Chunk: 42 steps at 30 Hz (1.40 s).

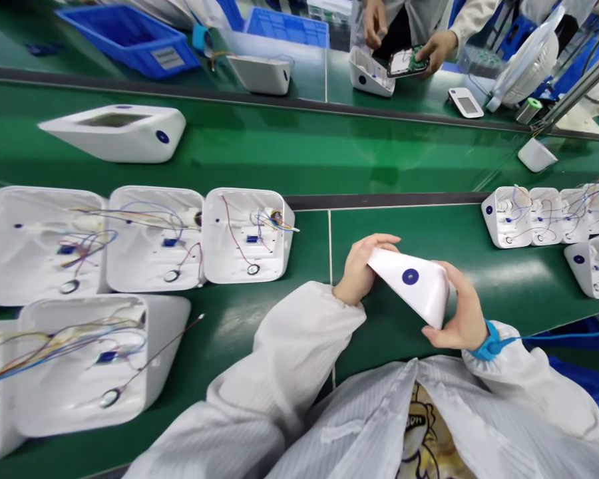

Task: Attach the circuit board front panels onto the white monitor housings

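Between my two hands is a white plastic housing [432, 289], wedge-shaped, with a dark blue round spot on the side facing me. My left hand [362, 266] grips its narrow end, the fingers partly hidden behind it. At the thick end, my right hand [459, 313] wraps the housing with the thumb below and fingers above. A blue strap [492, 341] with a cord circles my right wrist. The housing is tilted above the green bench [299, 332]; its inside faces away from me and cannot be seen.
Open white housings [249, 233] with wires and small round parts stand in rows at left; more wired housings [509, 216] are at far right. A closed housing [130, 136] sits on the green strip beyond. Across it, a co-worker's hand [436, 50] holds a circuit board near a blue bin [134, 40].
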Tool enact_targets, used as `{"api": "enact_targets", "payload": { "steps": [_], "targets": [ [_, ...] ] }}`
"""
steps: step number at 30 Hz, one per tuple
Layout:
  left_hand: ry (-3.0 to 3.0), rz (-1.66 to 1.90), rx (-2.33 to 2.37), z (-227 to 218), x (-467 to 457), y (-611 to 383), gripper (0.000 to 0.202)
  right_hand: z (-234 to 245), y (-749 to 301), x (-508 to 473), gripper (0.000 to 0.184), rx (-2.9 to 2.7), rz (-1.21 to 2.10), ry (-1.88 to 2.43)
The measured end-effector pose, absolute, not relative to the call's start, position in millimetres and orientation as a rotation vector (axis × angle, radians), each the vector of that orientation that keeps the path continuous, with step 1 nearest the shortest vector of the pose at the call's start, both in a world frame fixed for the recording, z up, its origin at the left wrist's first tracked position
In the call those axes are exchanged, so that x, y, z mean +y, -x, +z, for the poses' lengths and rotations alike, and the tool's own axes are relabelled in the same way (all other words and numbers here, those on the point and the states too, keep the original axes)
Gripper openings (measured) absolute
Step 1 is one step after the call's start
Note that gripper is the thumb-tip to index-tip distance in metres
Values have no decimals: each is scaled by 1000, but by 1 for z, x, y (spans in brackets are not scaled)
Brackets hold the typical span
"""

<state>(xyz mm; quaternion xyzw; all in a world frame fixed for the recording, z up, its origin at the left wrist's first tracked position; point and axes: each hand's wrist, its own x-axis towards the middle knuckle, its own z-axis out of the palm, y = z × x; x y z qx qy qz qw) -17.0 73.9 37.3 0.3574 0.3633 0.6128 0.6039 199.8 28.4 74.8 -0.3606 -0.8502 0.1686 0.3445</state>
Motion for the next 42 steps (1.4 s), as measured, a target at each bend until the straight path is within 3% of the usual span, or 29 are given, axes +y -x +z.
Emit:
{"api": "enact_targets", "payload": {
  "steps": [11, 19, 32, 39, 42],
  "targets": [
    [-603, 1464, 817, 45, 78, 25, 58, 92, -184, 22, 101, -2238, 611, 1010],
    [-565, 1460, 806, 43, 80, 24, 55, 89, -184, 27, 113, -2255, 524, 863],
    [-756, 1523, 865, 35, 82, 19, 45, 93, -194, 39, 108, -2365, 396, 960],
    [-993, 1433, 1198, 26, 83, 15, 45, 72, -220, 63, 106, -2255, 678, 1132],
    [-1110, 1324, 1256, 21, 83, 14, 46, 48, -229, 79, 91, -2100, 805, 1191]
  ]
}}
